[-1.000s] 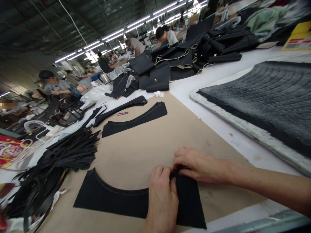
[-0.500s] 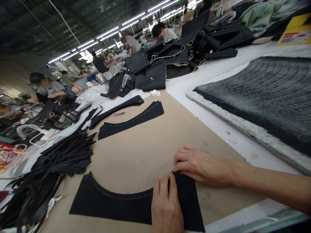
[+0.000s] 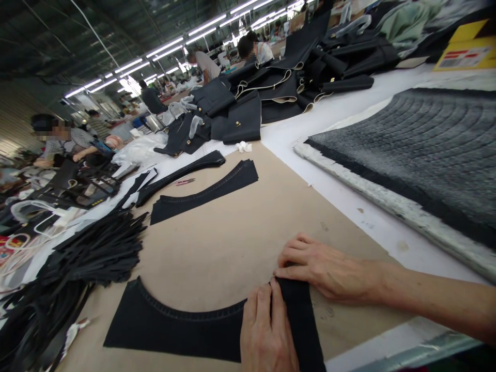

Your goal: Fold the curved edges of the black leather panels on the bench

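Note:
A black leather-like panel (image 3: 174, 333) with a deep curved cutout lies flat on the brown board right in front of me. Small notches run along the turned rim of its curve. My left hand (image 3: 268, 326) rests on the panel, its fingers bent and pressed together at the right part of the curved edge. From the right comes my right hand (image 3: 320, 266), with curled fingers closed on the panel's upper right corner. The fingertips of both hands nearly meet there, and what lies beneath them is hidden.
Similar curved black pieces (image 3: 205, 191) are stacked farther back, near small red-handled snips (image 3: 185, 182). Black strips (image 3: 101, 248) heap up at the left. A dark padded slab (image 3: 406, 150) stands at the right. Black bag parts (image 3: 240, 119) pile up behind; several people work beyond.
The view has shifted slightly, so the scene sits a little farther left. My fingers have moved only a little along the panel's edge, and both hands stay at the same corner.

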The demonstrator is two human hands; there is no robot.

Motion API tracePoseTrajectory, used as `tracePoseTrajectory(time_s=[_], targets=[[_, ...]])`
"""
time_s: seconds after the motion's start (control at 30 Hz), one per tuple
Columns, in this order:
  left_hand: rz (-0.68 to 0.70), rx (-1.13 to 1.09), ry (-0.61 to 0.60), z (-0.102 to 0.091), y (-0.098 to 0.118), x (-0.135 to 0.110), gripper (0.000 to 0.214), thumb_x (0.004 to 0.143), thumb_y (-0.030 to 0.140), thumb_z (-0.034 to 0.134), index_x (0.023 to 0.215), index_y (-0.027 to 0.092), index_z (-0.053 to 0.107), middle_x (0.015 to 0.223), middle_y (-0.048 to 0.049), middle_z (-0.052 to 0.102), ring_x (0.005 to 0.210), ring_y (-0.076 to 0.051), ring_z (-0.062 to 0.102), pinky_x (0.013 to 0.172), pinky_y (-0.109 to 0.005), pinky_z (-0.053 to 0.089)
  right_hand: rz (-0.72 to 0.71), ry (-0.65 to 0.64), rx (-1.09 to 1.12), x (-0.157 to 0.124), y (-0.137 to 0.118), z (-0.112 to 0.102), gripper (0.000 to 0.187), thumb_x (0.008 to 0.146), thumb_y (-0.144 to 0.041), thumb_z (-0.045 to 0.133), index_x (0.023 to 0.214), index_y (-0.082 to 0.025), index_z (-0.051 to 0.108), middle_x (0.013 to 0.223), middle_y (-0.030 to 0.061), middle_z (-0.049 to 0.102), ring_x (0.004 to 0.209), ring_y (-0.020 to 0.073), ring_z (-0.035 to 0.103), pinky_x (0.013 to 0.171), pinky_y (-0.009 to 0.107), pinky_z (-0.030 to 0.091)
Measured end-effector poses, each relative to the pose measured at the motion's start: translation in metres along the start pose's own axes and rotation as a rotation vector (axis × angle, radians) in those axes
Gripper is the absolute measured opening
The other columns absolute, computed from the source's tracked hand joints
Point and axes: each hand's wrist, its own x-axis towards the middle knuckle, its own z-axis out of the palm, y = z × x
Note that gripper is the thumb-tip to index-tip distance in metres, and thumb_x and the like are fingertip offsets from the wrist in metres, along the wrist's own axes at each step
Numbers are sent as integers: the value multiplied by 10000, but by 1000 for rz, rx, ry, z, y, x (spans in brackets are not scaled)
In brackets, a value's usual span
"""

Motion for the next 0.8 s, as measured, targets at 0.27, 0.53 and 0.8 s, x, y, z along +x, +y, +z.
tracePoseTrajectory(time_s=[0.27, 0.53, 0.8], targets=[[-43, -55, -65, -6, 2, 10, 429, 870, 63, 408, 1283, 78, 521, 1031, -136, 584, 982, -244, 555, 870, -376, 509, 19, 21, 26, -1, 0, -1, 479, 794, 11, 396, 1188, -181, 589, 1056, 88, 592, 986, 217, 498, 925, 429, 329], [-11, -1, -80, -5, 1, 8, 439, 880, 67, 382, 1296, 74, 520, 1060, -142, 580, 1003, -266, 529, 870, -393, 496, 88, 83, 36, -3, 2, 0, 527, 729, 41, 380, 1149, -183, 606, 1062, 86, 589, 985, 212, 493, 914, 409, 335], [24, 9, -87, -2, -1, 12, 454, 877, 82, 432, 1328, 68, 484, 1010, -117, 581, 943, -255, 526, 842, -371, 475, 174, 133, 34, -7, -2, 3, 491, 788, 33, 364, 1163, -182, 595, 1037, 76, 583, 972, 202, 503, 897, 388, 329]])
